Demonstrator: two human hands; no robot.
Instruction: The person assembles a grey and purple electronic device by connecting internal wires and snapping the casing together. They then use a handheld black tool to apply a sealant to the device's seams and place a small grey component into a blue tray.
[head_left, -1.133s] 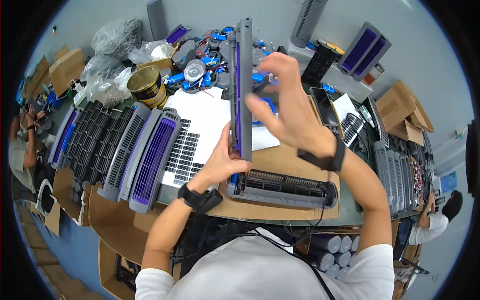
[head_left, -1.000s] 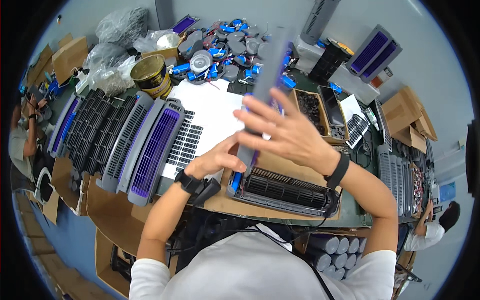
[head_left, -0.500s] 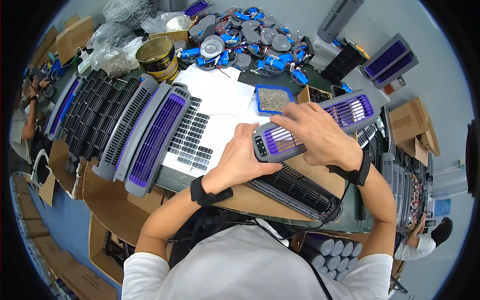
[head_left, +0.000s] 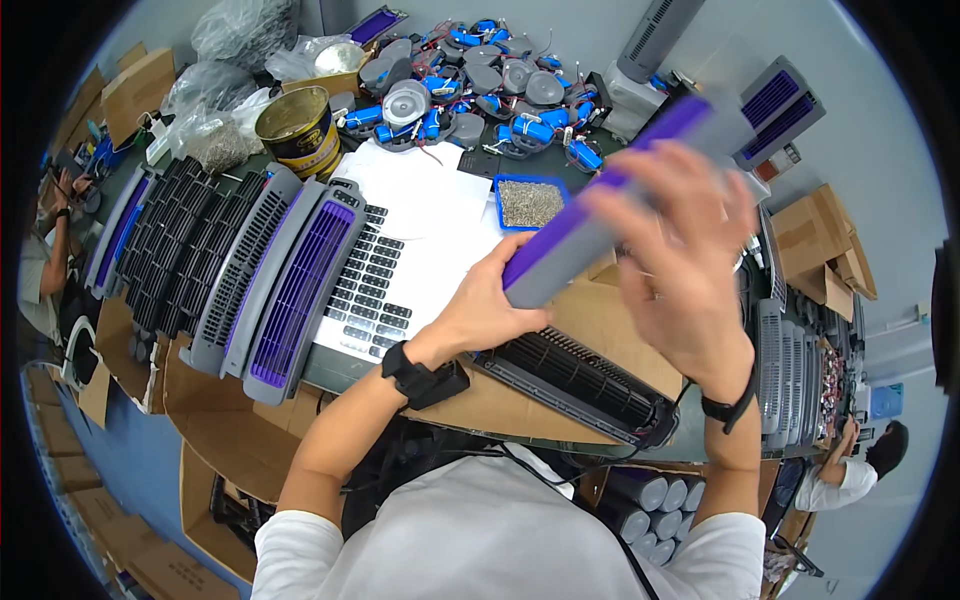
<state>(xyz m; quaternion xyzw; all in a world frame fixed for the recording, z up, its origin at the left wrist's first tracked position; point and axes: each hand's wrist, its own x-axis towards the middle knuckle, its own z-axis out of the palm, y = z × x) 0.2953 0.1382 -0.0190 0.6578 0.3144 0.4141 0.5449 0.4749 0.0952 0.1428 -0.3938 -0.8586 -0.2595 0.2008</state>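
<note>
My left hand (head_left: 480,305) grips the near end of a grey and purple fan cover (head_left: 572,255), its thumb along the near side. The cover is tipped onto its edge and slants up toward the far right, its far end blurred. Over its right side is my right hand (head_left: 685,260), smeared by motion; whether it touches the cover cannot be made out. Below both hands, a black fan body with a long finned rotor (head_left: 590,385) lies in its grey housing on a cardboard sheet (head_left: 500,397).
Finished-looking purple grilles (head_left: 300,290) and black rotors (head_left: 190,240) line the left. White paper (head_left: 430,200) holds rows of black button strips (head_left: 370,275). Behind are a blue tray of small metal parts (head_left: 530,203), a yellow-black tin (head_left: 300,135) and heaped motors with blue parts (head_left: 480,90).
The fan cover has turned from its slatted face to its edge, and its far end has swung up. My right hand has come off its top and moved right.
</note>
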